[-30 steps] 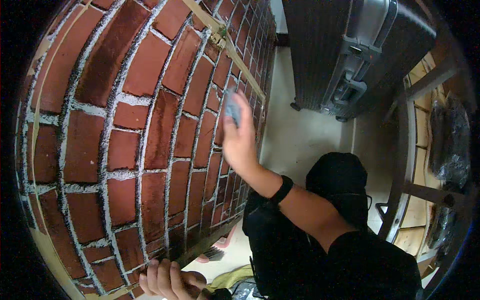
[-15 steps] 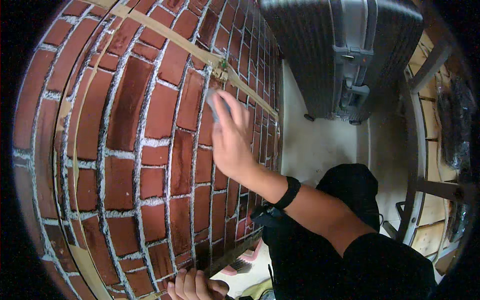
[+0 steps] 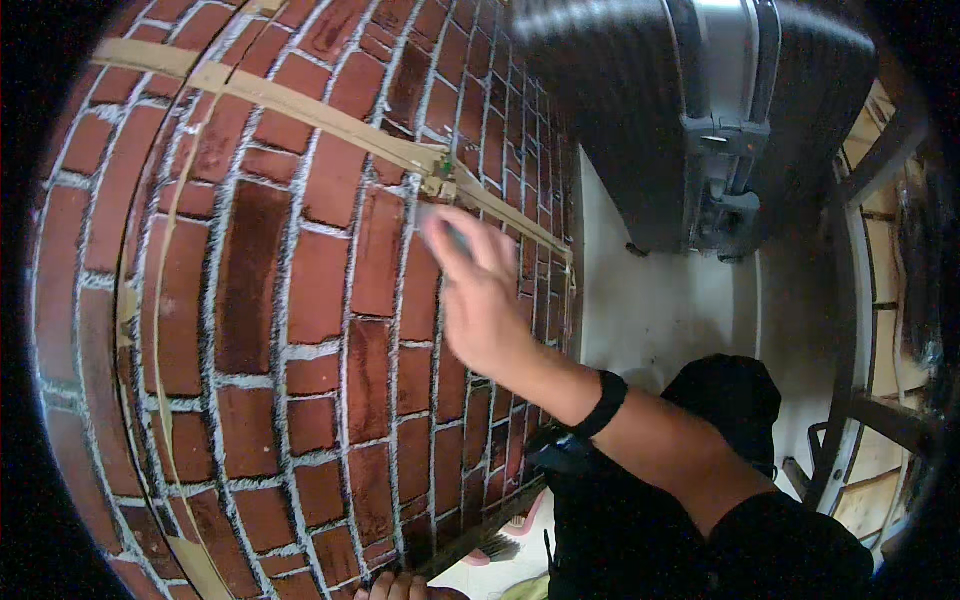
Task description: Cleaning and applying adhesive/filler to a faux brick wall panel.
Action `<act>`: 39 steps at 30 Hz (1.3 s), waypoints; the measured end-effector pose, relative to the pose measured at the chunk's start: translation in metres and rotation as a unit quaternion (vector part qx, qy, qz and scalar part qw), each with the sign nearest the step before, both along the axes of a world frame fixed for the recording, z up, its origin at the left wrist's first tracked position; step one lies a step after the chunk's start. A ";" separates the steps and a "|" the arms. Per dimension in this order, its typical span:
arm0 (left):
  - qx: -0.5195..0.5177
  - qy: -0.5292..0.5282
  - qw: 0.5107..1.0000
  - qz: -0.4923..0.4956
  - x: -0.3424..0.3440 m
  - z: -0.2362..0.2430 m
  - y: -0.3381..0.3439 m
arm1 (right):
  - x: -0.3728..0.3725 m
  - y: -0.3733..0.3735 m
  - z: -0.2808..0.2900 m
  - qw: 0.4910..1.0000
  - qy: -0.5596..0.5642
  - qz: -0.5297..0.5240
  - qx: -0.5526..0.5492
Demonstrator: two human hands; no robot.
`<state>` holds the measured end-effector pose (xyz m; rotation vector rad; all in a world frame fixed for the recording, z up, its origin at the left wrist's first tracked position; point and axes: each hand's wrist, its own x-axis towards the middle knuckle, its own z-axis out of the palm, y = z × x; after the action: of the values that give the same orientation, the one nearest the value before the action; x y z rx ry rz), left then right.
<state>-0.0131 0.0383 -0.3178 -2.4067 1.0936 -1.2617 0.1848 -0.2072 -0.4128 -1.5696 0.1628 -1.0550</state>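
Note:
A large brick-patterned panel [image 3: 320, 400], red with white and black joint lines, fills the left and middle. Tan tape [image 3: 330, 122] crosses its far part, with a torn, crumpled spot [image 3: 438, 180] that shows a bit of green. Just nearer than that spot, my right hand [image 3: 485, 300] is closed round a small grey-blue thing [image 3: 430, 225] against the panel; blur hides its kind. At the panel's near edge, my left hand [image 3: 400, 588] has its fingers curled over the border, mostly cut off by the picture's lower rim.
A dark ribbed suitcase [image 3: 620, 110] stands at the far right on a pale floor [image 3: 650, 320]. Along the right rim runs a metal frame [image 3: 850, 300] with wooden slats [image 3: 885, 350]. A brush [image 3: 498, 548] and a pink item [image 3: 520, 523] lie beyond the panel's lower edge.
The view has shifted, so the panel and suitcase appear lower and farther right. My right hand stays close to the torn tape spot with the grey-blue thing. Less of my left hand shows.

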 end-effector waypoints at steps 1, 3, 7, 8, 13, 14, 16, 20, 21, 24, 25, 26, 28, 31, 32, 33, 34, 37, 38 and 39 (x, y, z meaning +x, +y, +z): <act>0.006 -0.012 1.000 -0.001 -0.001 0.000 0.003 | 0.006 0.002 0.016 0.998 -0.055 -0.002 -0.008; 0.013 -0.017 1.000 -0.001 -0.001 -0.001 0.006 | 0.015 0.010 0.056 0.984 -0.176 -0.016 -0.029; -0.013 -0.047 0.998 -0.031 0.003 -0.005 0.008 | 0.010 0.004 0.065 0.983 -0.176 -0.018 -0.044; -0.003 -0.032 0.999 -0.022 0.002 -0.003 0.007 | 0.007 -0.001 0.053 0.989 -0.145 -0.010 -0.034; 0.000 -0.038 0.997 -0.068 0.009 -0.005 0.010 | -0.004 0.003 -0.044 1.000 0.009 -0.011 0.009; -0.008 -0.041 0.998 -0.054 0.006 -0.005 0.008 | -0.006 0.001 -0.063 1.000 0.023 -0.004 0.020; -0.004 -0.068 0.993 -0.092 0.013 -0.005 0.009 | -0.008 -0.005 -0.082 0.996 0.057 0.021 0.061; -0.020 -0.078 0.991 -0.108 0.018 -0.006 0.000 | -0.010 0.004 -0.080 0.994 0.092 0.022 0.062; -0.015 -0.076 0.991 -0.105 0.020 -0.005 0.003 | -0.014 0.006 -0.072 0.996 0.072 0.047 0.030; -0.016 -0.089 0.988 -0.128 0.023 -0.006 0.005 | -0.021 -0.007 -0.065 0.990 0.007 0.117 -0.072; -0.015 -0.084 0.989 -0.122 0.026 -0.005 0.009 | -0.018 -0.010 -0.073 0.989 0.005 0.109 -0.102; -0.016 -0.106 0.982 -0.155 0.029 -0.005 0.011 | -0.015 -0.012 -0.084 0.986 0.002 0.102 -0.130; -0.004 -0.116 0.981 -0.155 0.026 -0.005 0.008 | -0.007 -0.010 -0.134 0.993 0.099 0.052 0.045; -0.010 -0.113 0.979 -0.168 0.030 -0.006 0.016 | -0.005 0.003 -0.129 0.990 0.116 0.041 0.075; -0.014 -0.102 0.981 -0.165 0.029 -0.005 0.015 | -0.010 0.012 -0.111 0.996 0.080 0.036 0.028; -0.010 -0.100 0.981 -0.164 0.028 -0.004 0.018 | -0.017 0.021 -0.089 0.996 0.062 0.061 -0.020; -0.020 -0.097 0.981 -0.169 0.028 -0.006 0.018 | -0.028 0.019 -0.067 0.994 0.036 0.089 -0.050; -0.029 -0.102 0.977 -0.186 0.029 -0.009 0.018 | -0.027 0.023 -0.062 0.987 -0.103 0.113 -0.047; -0.031 -0.111 0.973 -0.201 0.030 -0.008 0.018 | -0.018 0.016 -0.076 0.990 -0.105 0.080 -0.056; -0.026 -0.114 0.973 -0.200 0.030 -0.007 0.019 | -0.007 0.012 -0.091 0.991 -0.108 0.049 -0.063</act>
<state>0.0168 0.0569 -0.3249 -2.0697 1.5371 -1.6576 0.1779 -0.1949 -0.5039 -1.5460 -0.1301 -1.1680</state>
